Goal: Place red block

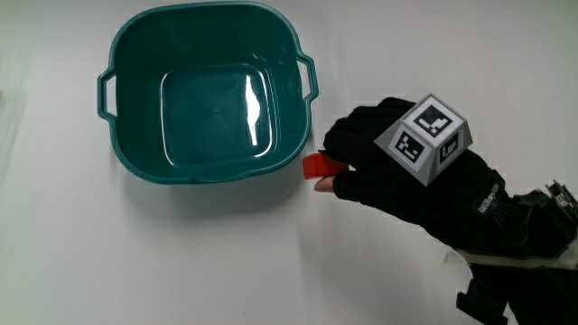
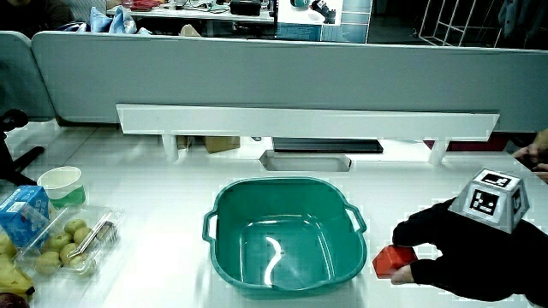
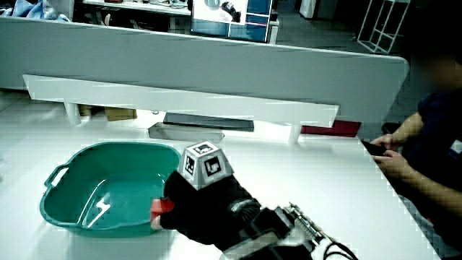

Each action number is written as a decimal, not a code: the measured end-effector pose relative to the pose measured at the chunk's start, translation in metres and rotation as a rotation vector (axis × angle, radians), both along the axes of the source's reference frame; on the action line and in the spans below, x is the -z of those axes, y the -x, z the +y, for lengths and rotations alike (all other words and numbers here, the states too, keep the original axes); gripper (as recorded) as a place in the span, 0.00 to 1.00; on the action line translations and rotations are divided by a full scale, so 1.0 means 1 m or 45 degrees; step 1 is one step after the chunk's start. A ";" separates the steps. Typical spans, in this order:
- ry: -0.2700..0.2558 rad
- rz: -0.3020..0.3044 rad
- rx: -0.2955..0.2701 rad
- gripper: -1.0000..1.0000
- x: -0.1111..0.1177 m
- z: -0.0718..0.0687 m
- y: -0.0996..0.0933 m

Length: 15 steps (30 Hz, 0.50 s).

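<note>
A small red block (image 1: 317,166) lies on the white table beside the green tub (image 1: 135,54), close to one of the tub's handles. The gloved hand (image 1: 361,158) is curled around the block, fingers on it; the patterned cube (image 1: 424,137) sits on the hand's back. In both side views the red block (image 2: 393,259) (image 3: 160,207) shows between the fingertips, low at the table next to the tub's wall (image 2: 224,265) (image 3: 54,209). The tub is empty inside.
A paper cup (image 2: 61,181), a blue carton (image 2: 23,212) and a clear box of fruit (image 2: 73,241) stand near the table's edge, on the tub's side away from the hand. A low grey partition (image 2: 282,81) runs along the table.
</note>
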<state>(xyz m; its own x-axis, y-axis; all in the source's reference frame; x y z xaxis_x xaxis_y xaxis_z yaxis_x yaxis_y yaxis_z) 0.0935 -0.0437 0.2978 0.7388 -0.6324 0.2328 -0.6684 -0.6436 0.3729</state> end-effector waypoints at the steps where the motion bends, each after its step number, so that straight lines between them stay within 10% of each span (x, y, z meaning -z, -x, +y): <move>1: 0.021 -0.007 0.000 0.50 0.001 -0.002 0.002; 10: 0.126 -0.116 -0.051 0.50 -0.024 -0.027 0.021; 13: -0.141 0.000 -0.033 0.50 -0.004 -0.030 0.034; 15: -0.132 -0.002 -0.026 0.50 -0.002 -0.032 0.041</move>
